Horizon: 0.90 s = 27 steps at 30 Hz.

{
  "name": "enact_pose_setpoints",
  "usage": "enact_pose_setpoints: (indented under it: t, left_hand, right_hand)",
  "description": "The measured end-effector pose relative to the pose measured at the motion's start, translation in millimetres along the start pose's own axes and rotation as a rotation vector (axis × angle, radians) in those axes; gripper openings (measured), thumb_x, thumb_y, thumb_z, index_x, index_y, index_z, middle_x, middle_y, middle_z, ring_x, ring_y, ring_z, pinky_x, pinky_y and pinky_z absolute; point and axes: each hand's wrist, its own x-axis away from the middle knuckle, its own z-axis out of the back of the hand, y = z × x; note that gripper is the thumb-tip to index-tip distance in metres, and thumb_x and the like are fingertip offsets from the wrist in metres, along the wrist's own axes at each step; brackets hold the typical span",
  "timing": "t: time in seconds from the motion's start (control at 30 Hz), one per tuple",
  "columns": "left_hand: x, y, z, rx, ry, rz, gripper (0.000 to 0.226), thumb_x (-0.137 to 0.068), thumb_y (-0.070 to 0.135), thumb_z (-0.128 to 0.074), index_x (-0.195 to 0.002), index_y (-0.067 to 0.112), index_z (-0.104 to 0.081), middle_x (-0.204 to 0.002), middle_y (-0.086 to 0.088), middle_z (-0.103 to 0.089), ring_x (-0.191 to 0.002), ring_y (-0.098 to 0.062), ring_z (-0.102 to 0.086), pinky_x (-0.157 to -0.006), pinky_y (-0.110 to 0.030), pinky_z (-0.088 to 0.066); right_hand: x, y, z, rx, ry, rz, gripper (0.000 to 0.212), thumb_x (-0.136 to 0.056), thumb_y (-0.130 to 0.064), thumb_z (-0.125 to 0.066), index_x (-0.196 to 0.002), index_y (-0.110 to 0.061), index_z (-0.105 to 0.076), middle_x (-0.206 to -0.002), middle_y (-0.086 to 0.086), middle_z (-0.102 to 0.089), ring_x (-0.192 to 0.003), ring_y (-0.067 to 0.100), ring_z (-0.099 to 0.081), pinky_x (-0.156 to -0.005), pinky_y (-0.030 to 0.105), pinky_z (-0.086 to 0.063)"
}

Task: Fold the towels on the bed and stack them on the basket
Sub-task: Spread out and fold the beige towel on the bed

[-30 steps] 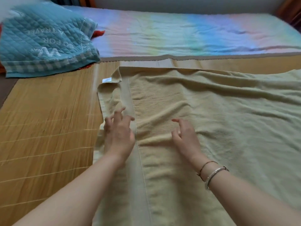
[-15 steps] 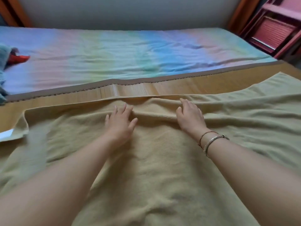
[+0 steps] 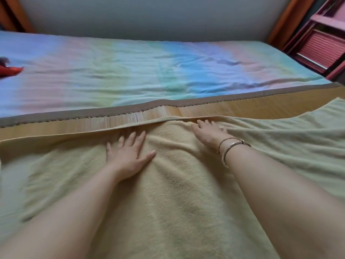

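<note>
A large pale yellow towel (image 3: 186, 193) lies spread over the bamboo mat (image 3: 252, 107) on the bed and fills the lower half of the head view. My left hand (image 3: 128, 154) rests flat on it with fingers spread, just short of its far edge. My right hand (image 3: 209, 133), with bracelets on the wrist, presses palm-down on the same far edge a little to the right. Neither hand holds anything. No basket is in view.
Beyond the mat lies a pastel rainbow sheet (image 3: 149, 71) up to the grey wall. A red object (image 3: 11, 71) pokes in at the left edge. Red-pink furniture (image 3: 321, 45) stands at the far right corner.
My view swung from the towel's left end to its far long edge. Both hands moved forward from the towel's left end to that edge and now press flat there.
</note>
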Motion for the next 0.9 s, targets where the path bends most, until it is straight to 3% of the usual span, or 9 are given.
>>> enact_pose_setpoints:
  t: [0.2, 0.33, 0.57, 0.67, 0.77, 0.9]
  left_hand:
    - [9, 13, -1, -0.117, 0.071, 0.051, 0.072, -0.09, 0.068, -0.022, -0.15, 0.041, 0.008, -0.16, 0.006, 0.011, -0.148, -0.027, 0.009, -0.114, -0.056, 0.006]
    - [58, 55, -10, 0.024, 0.15, -0.042, 0.06, -0.1, 0.038, -0.032, -0.152, 0.035, -0.001, -0.16, 0.002, 0.012, -0.147, -0.026, 0.011, -0.119, -0.049, 0.003]
    - [194, 110, 0, 0.074, -0.046, -0.229, 0.066, -0.098, 0.037, -0.039, -0.15, 0.041, 0.001, -0.16, 0.01, 0.009, -0.147, -0.018, 0.014, -0.119, -0.046, 0.007]
    - [251, 131, 32, 0.13, -0.041, -0.197, 0.065, -0.097, 0.034, -0.042, -0.151, 0.039, -0.005, -0.161, 0.006, -0.003, -0.148, -0.018, 0.003, -0.12, -0.046, 0.0]
    - [333, 157, 82, 0.212, -0.023, -0.197, 0.058, -0.096, 0.034, -0.043, -0.149, 0.036, -0.019, -0.153, 0.005, -0.03, -0.143, -0.018, -0.023, -0.118, -0.04, -0.016]
    - [433, 178, 124, 0.195, -0.022, -0.28, 0.056, -0.092, 0.035, -0.046, -0.146, 0.034, -0.028, -0.145, 0.004, -0.042, -0.134, -0.02, -0.037, -0.112, -0.04, -0.028]
  right_hand:
    - [37, 16, -19, -0.082, 0.279, 0.038, 0.057, -0.098, -0.041, -0.02, -0.153, -0.024, -0.015, -0.162, 0.003, -0.005, -0.149, 0.022, -0.001, -0.119, 0.05, -0.002]
    - [93, 56, -43, -0.083, 0.267, 0.067, 0.055, -0.1, -0.037, -0.022, -0.153, -0.025, -0.014, -0.162, 0.0, -0.003, -0.149, 0.018, 0.001, -0.12, 0.046, -0.001]
    - [253, 117, -32, -0.14, 0.16, 0.03, 0.054, -0.101, -0.031, -0.028, -0.152, -0.026, -0.013, -0.162, -0.003, -0.005, -0.149, 0.013, 0.001, -0.119, 0.037, -0.002]
    - [326, 124, 1, -0.183, 0.182, 0.007, 0.053, -0.1, -0.029, -0.032, -0.151, -0.025, -0.018, -0.16, -0.005, -0.014, -0.148, 0.013, -0.004, -0.118, 0.033, -0.006]
    - [414, 120, 49, -0.247, 0.255, -0.025, 0.052, -0.098, -0.027, -0.038, -0.149, -0.025, -0.026, -0.158, -0.003, -0.023, -0.147, 0.014, -0.014, -0.118, 0.032, -0.013]
    - [516, 118, 90, -0.237, 0.264, -0.044, 0.053, -0.095, -0.026, -0.043, -0.146, -0.023, -0.031, -0.155, -0.002, -0.03, -0.142, 0.018, -0.026, -0.114, 0.03, -0.022]
